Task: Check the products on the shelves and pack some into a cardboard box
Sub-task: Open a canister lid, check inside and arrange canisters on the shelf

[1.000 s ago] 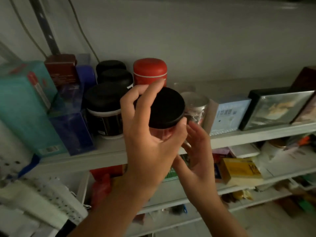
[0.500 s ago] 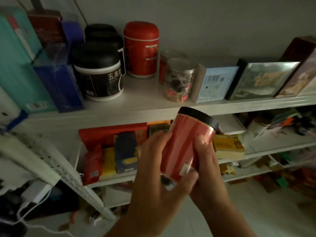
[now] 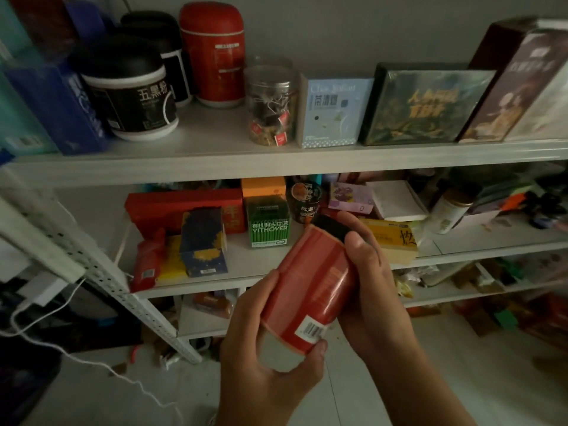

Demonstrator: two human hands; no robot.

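A red jar (image 3: 310, 284) with a black lid and a barcode label is tilted in front of the white shelves (image 3: 276, 162), its base toward me. My left hand (image 3: 270, 373) grips it around the base. Near the lid end my right hand (image 3: 368, 290) holds its side, the thumb lying along the label. No cardboard box is in view.
The top shelf carries black-lidded tubs (image 3: 129, 93), a red canister (image 3: 215, 53), a clear jar of tea bags (image 3: 270, 106), a pale blue box (image 3: 332, 112) and dark boxes (image 3: 424, 106). On the middle shelf lie a green box (image 3: 269, 222), red boxes and a yellow box (image 3: 393, 238). A white cable (image 3: 92, 361) trails over the floor at left.
The jar has come down off the top shelf to waist height in both hands and tipped further over, so its base and barcode now face me. My view dropped with it.
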